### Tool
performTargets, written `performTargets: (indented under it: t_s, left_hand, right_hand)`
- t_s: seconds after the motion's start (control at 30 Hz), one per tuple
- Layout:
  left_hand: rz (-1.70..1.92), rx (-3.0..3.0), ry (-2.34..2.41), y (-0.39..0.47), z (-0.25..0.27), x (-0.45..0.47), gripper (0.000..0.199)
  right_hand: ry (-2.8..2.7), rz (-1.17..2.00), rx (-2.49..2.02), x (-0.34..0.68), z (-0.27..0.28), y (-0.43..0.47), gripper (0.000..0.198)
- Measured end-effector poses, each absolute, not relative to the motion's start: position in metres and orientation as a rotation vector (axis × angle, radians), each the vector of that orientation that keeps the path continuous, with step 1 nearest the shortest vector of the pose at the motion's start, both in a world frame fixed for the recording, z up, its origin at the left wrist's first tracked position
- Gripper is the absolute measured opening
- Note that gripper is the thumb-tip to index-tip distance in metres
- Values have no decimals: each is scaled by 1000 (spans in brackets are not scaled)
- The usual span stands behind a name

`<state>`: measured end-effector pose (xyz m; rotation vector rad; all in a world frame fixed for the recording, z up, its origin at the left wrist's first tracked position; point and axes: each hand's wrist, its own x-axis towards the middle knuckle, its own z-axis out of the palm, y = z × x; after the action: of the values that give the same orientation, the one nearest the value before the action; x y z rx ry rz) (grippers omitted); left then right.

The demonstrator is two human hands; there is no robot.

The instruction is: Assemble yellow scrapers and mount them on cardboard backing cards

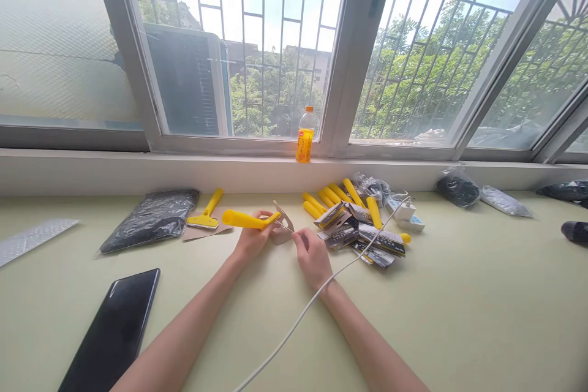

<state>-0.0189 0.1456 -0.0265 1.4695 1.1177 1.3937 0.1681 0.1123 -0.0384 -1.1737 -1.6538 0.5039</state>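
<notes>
My left hand [252,239] grips a yellow scraper handle [245,219], held level above the pale green table with its head pointing right. My right hand [312,252] pinches a thin metal blade [285,226] that meets the scraper's head. A piece of brown card [285,218] sits just behind the blade. To the right lies a pile of several yellow scraper handles [327,196] mixed with small printed blade packets [381,239].
An assembled yellow scraper [206,213] lies on brown card beside a black plastic bag [149,218]. A dark phone [110,334] lies front left. A white cable [294,324] crosses my right arm. An orange drink bottle [305,135] stands on the window sill.
</notes>
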Motion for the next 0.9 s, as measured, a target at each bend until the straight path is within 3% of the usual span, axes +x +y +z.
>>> performTargets:
  t_s: [0.17, 0.4, 0.67, 0.9]
  left_hand:
    - [1380, 1487, 1133, 148, -30, -20, 38]
    - [1374, 1515, 1138, 149, -31, -21, 39]
    - [1403, 1484, 1130, 147, -29, -19, 38]
    - [1376, 1477, 1150, 143, -23, -17, 37]
  right_hand:
    - [-1609, 542, -1084, 168, -38, 113, 27]
    - [-1644, 470, -1263, 167, -40, 114, 46]
    - [-1575, 496, -1070, 170, -39, 115, 27]
    - [-1634, 491, -1264, 166, -38, 113, 46]
